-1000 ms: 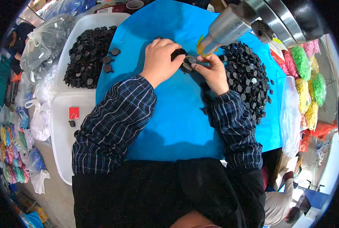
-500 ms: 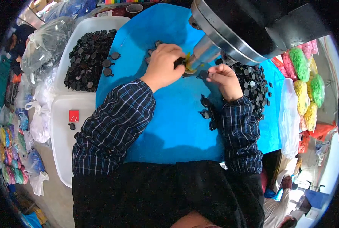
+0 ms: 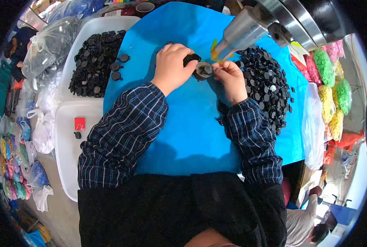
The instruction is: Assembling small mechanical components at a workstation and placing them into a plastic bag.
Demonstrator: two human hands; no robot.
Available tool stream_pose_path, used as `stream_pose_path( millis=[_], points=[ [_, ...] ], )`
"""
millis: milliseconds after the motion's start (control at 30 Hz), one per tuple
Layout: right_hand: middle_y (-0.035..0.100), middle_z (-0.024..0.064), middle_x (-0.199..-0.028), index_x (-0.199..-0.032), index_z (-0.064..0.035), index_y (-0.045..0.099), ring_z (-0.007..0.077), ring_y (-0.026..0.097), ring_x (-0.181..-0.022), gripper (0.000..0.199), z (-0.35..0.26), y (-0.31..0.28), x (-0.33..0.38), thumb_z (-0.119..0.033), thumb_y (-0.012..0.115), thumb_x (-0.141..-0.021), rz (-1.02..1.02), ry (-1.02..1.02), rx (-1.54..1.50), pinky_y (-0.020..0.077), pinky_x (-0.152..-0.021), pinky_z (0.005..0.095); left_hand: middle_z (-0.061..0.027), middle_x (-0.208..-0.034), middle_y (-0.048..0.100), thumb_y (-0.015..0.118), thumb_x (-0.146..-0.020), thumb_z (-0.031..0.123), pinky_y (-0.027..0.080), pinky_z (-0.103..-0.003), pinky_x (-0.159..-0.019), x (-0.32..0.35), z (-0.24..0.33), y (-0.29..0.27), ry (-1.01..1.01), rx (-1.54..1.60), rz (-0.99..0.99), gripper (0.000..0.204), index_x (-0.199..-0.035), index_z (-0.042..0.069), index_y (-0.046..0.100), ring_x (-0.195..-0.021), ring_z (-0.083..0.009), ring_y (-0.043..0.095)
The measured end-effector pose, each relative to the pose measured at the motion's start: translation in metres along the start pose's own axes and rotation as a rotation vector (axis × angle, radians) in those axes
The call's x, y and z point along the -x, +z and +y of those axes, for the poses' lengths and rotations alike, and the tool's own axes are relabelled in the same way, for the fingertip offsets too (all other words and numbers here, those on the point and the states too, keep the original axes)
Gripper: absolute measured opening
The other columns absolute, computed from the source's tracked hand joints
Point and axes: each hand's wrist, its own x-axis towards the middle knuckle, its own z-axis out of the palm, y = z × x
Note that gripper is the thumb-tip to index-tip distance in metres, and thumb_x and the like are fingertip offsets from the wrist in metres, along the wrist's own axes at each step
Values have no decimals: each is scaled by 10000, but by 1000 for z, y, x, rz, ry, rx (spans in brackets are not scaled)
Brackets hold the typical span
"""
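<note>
My right hand (image 3: 230, 81) pinches the tab of a small black disc (image 3: 208, 69) between thumb and fingertips. The disc lies over a small round metal base (image 3: 199, 74) on the blue sheet. Just left of the base, my left hand (image 3: 170, 66) is curled, with black round pieces (image 3: 191, 59) showing at its thumb and forefinger; its other fingers are partly hidden. Above the right hand hangs a metal press head (image 3: 249, 28), tilted in the picture, with a yellow piece (image 3: 215, 51) around its tip. Several tabbed discs lie partly hidden beside my right forearm.
A blue sheet (image 3: 183, 136) covers the table. On the right is a heap of black discs (image 3: 268, 90). At left, one white tray (image 3: 84, 33) holds tabbed black parts; another (image 3: 66, 164) has a red card (image 3: 79, 123). Bagged coloured pieces (image 3: 324, 72) and a person (image 3: 303, 224) are farther right.
My right hand has moved left, bringing its disc over the round base. The press head appears higher and farther right, uncovering the base. My left hand has barely moved.
</note>
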Motion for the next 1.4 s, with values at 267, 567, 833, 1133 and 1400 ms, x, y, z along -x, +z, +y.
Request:
stream_pose_path(
  millis=[267, 567, 833, 1133, 1400],
  points=[
    [618, 33, -1036, -1046, -46, 581, 111, 580, -886, 241, -3, 12, 5, 10, 651, -822, -84, -430, 467, 469, -770, 253, -62, -960, 624, 698, -745, 214, 413, -431, -847, 0, -1, -1, -5, -1, 12, 213, -901, 71, 678, -973, -283, 547],
    [610, 28, -1004, -1057, -34, 566, 116, 582, -891, 257, 2, 20, 1, -18, 670, -823, 13, -325, 432, 467, -791, 254, -66, -966, 625, 695, -749, 202, 419, -432, -844, 0, -1, -2, 16, -14, -2, 221, -922, 65, 678, -970, -290, 551],
    [580, 5, -853, -1016, -12, 543, 96, 552, -790, 257, -57, -14, 47, -56, 694, -813, -296, 4, 833, 461, -693, 247, -98, -984, 630, 681, -739, 181, 442, -451, -837, 0, -2, -2, -25, -29, 96, 206, -908, 62, 675, -984, -308, 555],
    [569, 15, -891, -1087, -30, 485, 104, 561, -789, 441, -22, -16, 32, -17, 749, -734, -89, -71, 611, 465, -697, 257, -104, -985, 630, 681, -732, 199, 441, -452, -852, -1, 3, -2, 176, 73, -1, 233, -924, 67, 675, -994, -316, 552],
    [583, 23, -975, -1177, -57, 454, 117, 570, -922, 522, -1, 19, 7, -23, 743, -743, 57, -368, 492, 455, -811, 292, -96, -994, 630, 711, -721, 224, 421, -435, -888, -1, 1, -3, 29, -53, 24, 247, -917, 76, 682, -1020, -303, 546]
  ],
)
